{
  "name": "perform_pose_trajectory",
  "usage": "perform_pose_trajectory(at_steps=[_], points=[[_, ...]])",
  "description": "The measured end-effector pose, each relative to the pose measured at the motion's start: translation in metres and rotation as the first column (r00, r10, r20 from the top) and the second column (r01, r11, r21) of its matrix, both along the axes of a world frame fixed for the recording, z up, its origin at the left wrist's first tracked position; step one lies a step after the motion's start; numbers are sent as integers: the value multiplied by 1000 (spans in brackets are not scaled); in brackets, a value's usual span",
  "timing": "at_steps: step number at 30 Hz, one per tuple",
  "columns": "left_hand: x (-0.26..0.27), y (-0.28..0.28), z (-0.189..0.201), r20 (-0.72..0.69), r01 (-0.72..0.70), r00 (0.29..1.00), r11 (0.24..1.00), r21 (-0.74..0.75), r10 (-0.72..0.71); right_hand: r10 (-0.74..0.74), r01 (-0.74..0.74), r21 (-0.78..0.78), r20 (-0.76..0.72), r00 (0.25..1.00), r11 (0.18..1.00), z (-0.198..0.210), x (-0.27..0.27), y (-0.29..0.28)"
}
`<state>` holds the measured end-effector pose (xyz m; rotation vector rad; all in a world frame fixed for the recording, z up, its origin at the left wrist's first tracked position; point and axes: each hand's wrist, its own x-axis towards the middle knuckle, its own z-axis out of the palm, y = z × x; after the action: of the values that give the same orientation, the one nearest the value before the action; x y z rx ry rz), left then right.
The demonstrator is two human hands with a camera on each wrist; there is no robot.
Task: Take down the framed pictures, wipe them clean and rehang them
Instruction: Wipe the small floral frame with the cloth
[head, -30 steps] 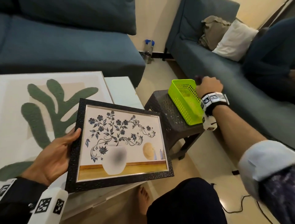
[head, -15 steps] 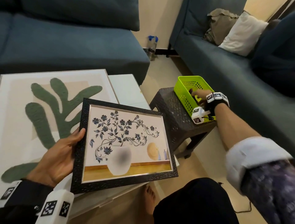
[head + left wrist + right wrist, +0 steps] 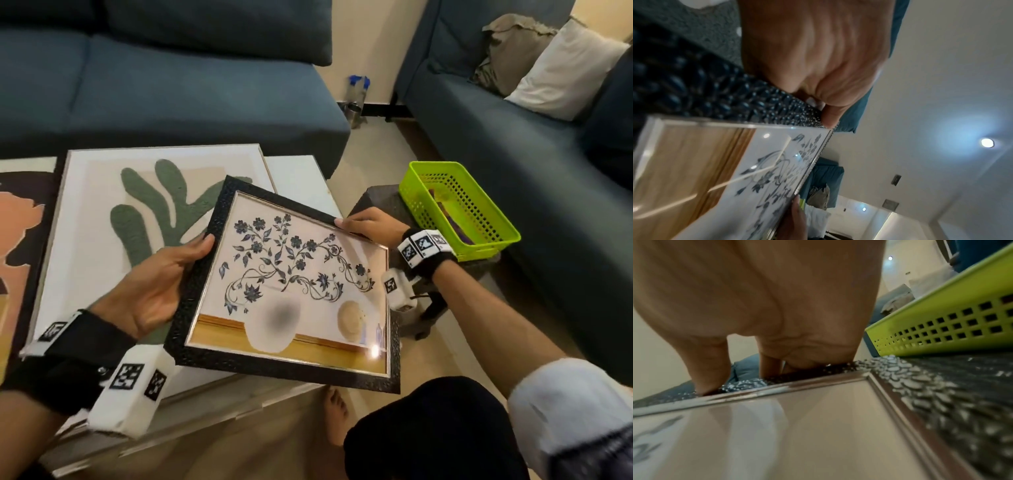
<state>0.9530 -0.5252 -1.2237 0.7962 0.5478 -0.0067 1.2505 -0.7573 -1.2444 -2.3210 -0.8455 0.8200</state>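
A black-framed flower picture [image 3: 294,291] is held tilted above the white table's [image 3: 301,178] near corner. My left hand [image 3: 161,284] grips its left edge, thumb on the front of the frame [image 3: 756,104]. My right hand [image 3: 366,224] holds the top right corner, thumb on the textured black frame [image 3: 920,386] and fingers behind it. A large white-framed green leaf picture [image 3: 154,212] lies flat on the table beneath. At the far left edge lies part of a third picture [image 3: 17,233] in orange and black.
A lime green perforated basket [image 3: 462,209] with something purple inside sits on a dark stool [image 3: 383,202] right of the table. Blue sofas [image 3: 164,78] stand behind and to the right, with cushions [image 3: 561,65]. A bottle [image 3: 358,92] stands on the floor between them. My bare foot [image 3: 337,414] is below.
My right hand left the green basket and came over to take the picture's top right corner. The picture has lifted and turned clockwise.
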Motion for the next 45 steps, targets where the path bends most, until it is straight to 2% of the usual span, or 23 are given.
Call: perform_pose_trajectory(at_steps=[2,8,11,13,17,21,24,27,32,35,42,45], points=[[4,4,5,-9,15,1000,997,73,-15,-24,25,55,-22,999,998,1,-1,-2],[28,22,15,-60,151,988,945,289,-139,-233,239,244,-53,971,940,8,-16,-22],[33,39,36,-99,258,966,839,479,-241,-365,375,342,-97,926,861,19,-19,-35],[28,50,51,-75,229,971,800,554,-226,-483,493,396,-134,865,775,24,-15,-45],[11,43,40,28,-13,1000,937,348,3,-683,680,433,-180,708,592,17,-3,-62],[29,-42,-1,-39,29,999,976,216,-21,-807,795,388,-181,562,467,4,-5,-63],[59,-93,-11,-39,8,999,980,197,0,-860,841,345,-151,487,416,-2,-7,-65],[85,-109,-15,-31,-96,994,987,127,100,-882,850,317,-75,465,421,-6,-3,-74],[122,-112,-24,-14,-175,984,981,86,176,-833,795,251,156,530,553,2,12,-71],[139,-108,-32,-50,-191,979,976,103,197,-814,787,220,244,527,576,4,18,-60],[162,-104,-47,-178,0,983,971,240,44,-773,763,200,345,532,615,-7,29,-47],[173,-101,-57,-264,61,964,935,348,35,-768,771,177,365,526,612,-13,33,-48]])
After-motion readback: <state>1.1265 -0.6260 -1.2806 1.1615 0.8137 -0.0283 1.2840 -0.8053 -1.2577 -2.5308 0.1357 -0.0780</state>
